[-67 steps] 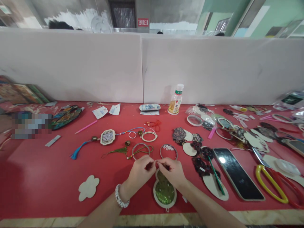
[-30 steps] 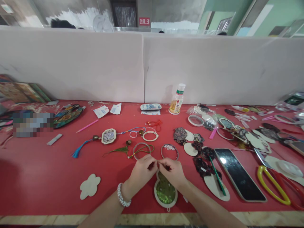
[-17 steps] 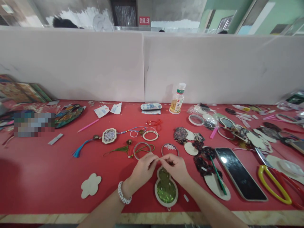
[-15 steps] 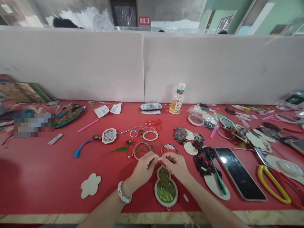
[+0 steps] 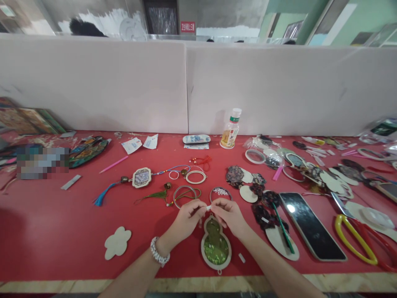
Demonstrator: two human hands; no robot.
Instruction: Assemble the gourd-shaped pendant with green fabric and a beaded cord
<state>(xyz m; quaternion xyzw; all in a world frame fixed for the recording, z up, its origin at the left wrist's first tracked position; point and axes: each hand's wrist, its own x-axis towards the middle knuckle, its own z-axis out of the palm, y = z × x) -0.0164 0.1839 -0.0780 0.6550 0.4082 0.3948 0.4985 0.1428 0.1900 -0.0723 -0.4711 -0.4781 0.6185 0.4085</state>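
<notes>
Between the fingertips of both hands is a small white strip point(image 5: 209, 208), too small to name more exactly. My left hand point(image 5: 190, 216), with a white beaded band at the wrist, pinches its left end. My right hand point(image 5: 227, 215) pinches the right end. Just below them lies a gourd-shaped pendant point(image 5: 216, 244) with a pale rim and a shiny green middle. Behind the hands are a ring holding small white beads point(image 5: 221, 192), a grey ring point(image 5: 185, 197) and a green tassel point(image 5: 159, 195).
Yellow-and-red handled scissors point(image 5: 356, 240), a phone point(image 5: 313, 225) and dark floral pieces point(image 5: 262, 215) crowd the right. A flower-shaped blank point(image 5: 118, 243) and a blue-tasselled pendant point(image 5: 142, 178) lie left. At the back, a bottle point(image 5: 229, 132) stands before a white partition point(image 5: 248, 87).
Both hands stay over the gourd pendant, fingertips slightly farther apart. More of the white strip shows between them. The view has shifted slightly.
</notes>
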